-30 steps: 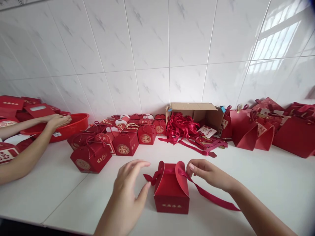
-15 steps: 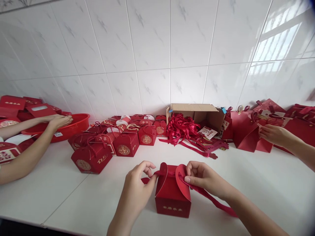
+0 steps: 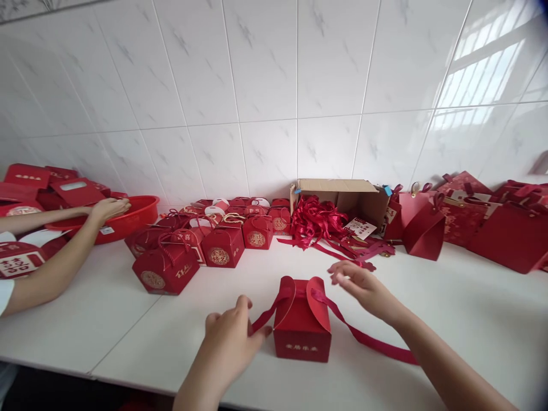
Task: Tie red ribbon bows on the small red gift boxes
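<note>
A small red gift box (image 3: 302, 343) with gold lettering stands upright on the table before me, its curved top flaps folded together. A dark red ribbon (image 3: 368, 341) passes through the slots in the flaps, one tail running out to each side. My left hand (image 3: 226, 345) is at the box's left, thumb and index finger apart; the left tail runs behind the thumb, and the other fingers are partly hidden. Above and right of the box, my right hand (image 3: 363, 288) hovers with fingers loosely spread and nothing in them.
Finished-looking red boxes (image 3: 222, 248) stand in several rows at the back left. A cardboard carton (image 3: 342, 185) spills ribbons (image 3: 317, 222) behind my box. Red paper bags (image 3: 509, 234) line the right. Another person's hands (image 3: 109, 210) are over a red basin (image 3: 143, 214) at left.
My right hand has let go of the ribbon and lifted away; my left hand has moved left and down, drawing out more of the left tail. Another person's hand at right has left view with a bag.
</note>
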Motion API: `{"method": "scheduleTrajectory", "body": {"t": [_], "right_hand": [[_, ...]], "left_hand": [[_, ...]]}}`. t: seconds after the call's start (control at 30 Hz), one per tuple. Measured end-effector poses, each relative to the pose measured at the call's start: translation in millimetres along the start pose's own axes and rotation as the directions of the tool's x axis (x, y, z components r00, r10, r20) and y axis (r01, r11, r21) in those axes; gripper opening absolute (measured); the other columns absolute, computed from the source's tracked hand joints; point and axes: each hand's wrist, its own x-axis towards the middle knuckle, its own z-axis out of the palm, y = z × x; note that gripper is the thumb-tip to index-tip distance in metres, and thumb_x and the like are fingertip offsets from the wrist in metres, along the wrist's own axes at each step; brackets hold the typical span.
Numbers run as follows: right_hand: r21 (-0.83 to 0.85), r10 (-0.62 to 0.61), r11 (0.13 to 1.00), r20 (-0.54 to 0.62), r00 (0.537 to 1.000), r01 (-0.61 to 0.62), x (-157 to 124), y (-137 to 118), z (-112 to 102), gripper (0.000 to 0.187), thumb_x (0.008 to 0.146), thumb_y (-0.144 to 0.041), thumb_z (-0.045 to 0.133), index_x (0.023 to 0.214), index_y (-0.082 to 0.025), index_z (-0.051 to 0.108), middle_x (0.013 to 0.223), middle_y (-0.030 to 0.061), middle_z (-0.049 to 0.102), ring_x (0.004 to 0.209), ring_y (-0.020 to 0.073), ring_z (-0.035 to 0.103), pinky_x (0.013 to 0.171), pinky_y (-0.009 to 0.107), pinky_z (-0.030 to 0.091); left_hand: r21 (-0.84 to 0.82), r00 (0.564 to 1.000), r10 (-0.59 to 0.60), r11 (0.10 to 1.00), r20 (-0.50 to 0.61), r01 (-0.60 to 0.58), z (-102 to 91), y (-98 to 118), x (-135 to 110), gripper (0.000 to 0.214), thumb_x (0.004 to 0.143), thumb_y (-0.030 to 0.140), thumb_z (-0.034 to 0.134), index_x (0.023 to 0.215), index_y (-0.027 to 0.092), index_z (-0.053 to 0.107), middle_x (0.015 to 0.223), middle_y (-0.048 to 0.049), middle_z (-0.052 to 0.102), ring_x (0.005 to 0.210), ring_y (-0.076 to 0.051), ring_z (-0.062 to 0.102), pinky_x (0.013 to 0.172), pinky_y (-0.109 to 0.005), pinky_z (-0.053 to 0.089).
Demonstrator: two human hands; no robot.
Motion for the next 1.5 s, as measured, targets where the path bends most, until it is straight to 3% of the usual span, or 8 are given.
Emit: {"method": "scheduleTrajectory", "body": {"t": [0.1,0.27,0.5,0.6,0.77,0.87,1.03,1.5], "right_hand": [[-0.084,0.087,0.991,-0.141,0.986,-0.100,-24,-12,-3,0.055,0.085,-0.063,0.038,0.066,-0.019,0.063,0.066,0.0038,0.057,0.063,0.0159,0.050,0.060,0.029,0.038],[-0.008,0.372,0.927,0.127,0.919,-0.375,-63,-16,23,0.068,0.086,-0.068,0.026,0.074,-0.017,0.069,0.035,-0.0039,0.039,0.043,0.0142,0.043,0.064,0.033,0.041],[0.645,0.445,0.711,-0.104,0.889,-0.280,-53,7,49,0.043,0.082,-0.060,0.050,0.092,-0.020,0.063,0.075,0.0017,0.063,0.060,0.0139,0.054,0.055,0.028,0.041],[0.800,0.442,0.588,-0.193,0.876,-0.121,-49,7,47,0.026,0.076,-0.047,0.066,0.086,-0.023,0.062,0.100,0.0015,0.063,0.081,0.0151,0.060,0.066,0.026,0.046],[0.832,0.408,0.553,-0.322,0.854,0.050,-42,1,35,0.021,0.070,-0.036,0.075,0.082,-0.023,0.064,0.084,-0.0021,0.064,0.083,0.0132,0.063,0.066,0.022,0.049],[0.871,0.432,0.484,-0.318,0.844,0.081,-37,-2,28,0.020,0.069,-0.028,0.077,0.085,-0.023,0.065,0.079,-0.0031,0.065,0.079,0.0114,0.065,0.065,0.019,0.052],[0.956,0.504,0.290,-0.187,0.843,0.038,-33,-5,28,0.008,0.075,-0.017,0.070,0.080,-0.020,0.064,0.067,-0.0023,0.063,0.068,0.0091,0.065,0.061,0.015,0.055],[0.954,0.564,0.295,-0.217,0.797,0.051,-37,-10,38,0.009,0.080,-0.012,0.065,0.075,-0.018,0.061,0.072,0.0014,0.068,0.076,0.0117,0.070,0.066,0.016,0.059]], "left_hand": [[-0.137,0.993,0.034,0.990,0.115,-0.018,-4.8,-11,-20,0.025,0.080,0.042,0.049,0.073,0.021,0.060,0.061,-0.0033,0.062,0.069,-0.023,0.058,0.061,-0.028,0.038],[-0.377,0.953,0.171,0.924,0.249,-0.067,9.2,-11,-28,0.024,0.084,0.034,0.044,0.069,0.024,0.059,0.046,0.0027,0.056,0.047,-0.016,0.053,0.050,-0.023,0.033],[-0.755,0.994,0.053,0.655,0.096,0.038,37.7,-3,2,0.038,0.078,0.029,0.055,0.116,0.023,0.061,0.051,0.0039,0.058,0.038,-0.012,0.047,0.039,-0.020,0.031],[-0.897,0.999,-0.038,0.442,-0.009,0.008,33.8,-2,8,0.042,0.080,0.034,0.057,0.120,0.021,0.058,0.078,-0.0023,0.066,0.054,-0.012,0.056,0.054,-0.022,0.043],[-0.957,0.977,0.088,-0.202,0.195,0.209,24.7,2,5,0.021,0.086,0.026,0.053,0.101,0.017,0.064,0.106,-0.0098,0.065,0.089,-0.019,0.064,0.068,-0.027,0.050],[-0.917,0.980,0.020,-0.350,0.197,0.192,23.0,5,6,0.015,0.087,0.024,0.053,0.091,0.017,0.066,0.096,-0.0062,0.067,0.085,-0.018,0.066,0.066,-0.027,0.052],[-0.882,0.985,-0.034,-0.452,0.167,0.134,17.4,9,9,0.025,0.088,0.016,0.045,0.107,0.017,0.063,0.088,-0.0063,0.068,0.071,-0.015,0.066,0.059,-0.026,0.055],[-0.880,0.971,-0.229,-0.471,0.061,-0.056,8.3,20,3,0.024,0.093,0.014,0.043,0.103,0.010,0.064,0.087,-0.0081,0.064,0.070,-0.009,0.064,0.066,-0.019,0.060]]}}
